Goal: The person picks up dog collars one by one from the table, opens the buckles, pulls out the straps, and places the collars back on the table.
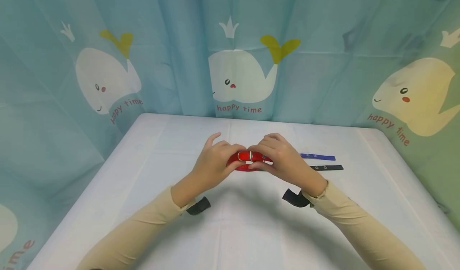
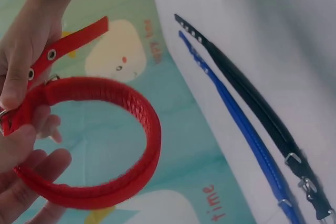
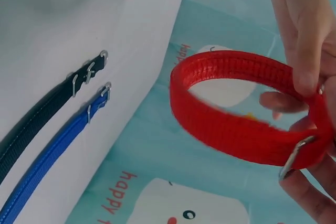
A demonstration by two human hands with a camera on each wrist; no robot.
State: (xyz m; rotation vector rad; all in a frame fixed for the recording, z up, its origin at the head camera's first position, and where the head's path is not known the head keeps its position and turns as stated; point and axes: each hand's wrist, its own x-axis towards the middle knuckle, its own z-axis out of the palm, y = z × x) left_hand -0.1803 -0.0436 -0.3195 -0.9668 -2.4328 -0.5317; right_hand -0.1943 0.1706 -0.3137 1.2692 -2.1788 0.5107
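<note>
A red pet collar is bent into a round loop and held up over the table. My left hand pinches it between thumb and fingers, beside a metal D-ring. On the buckle's other side, my right hand grips the strap with thumb and fingers. In the left wrist view, the free end of the red collar, punched with metal eyelets, sticks out past the right hand. The right wrist view shows the loop's ribbed band and its D-ring; fingers partly hide the buckle.
A blue collar and a black collar lie flat side by side on the white table, beyond the hands. Dark straps hang at both wrists. A whale-print curtain stands along the table's back and sides.
</note>
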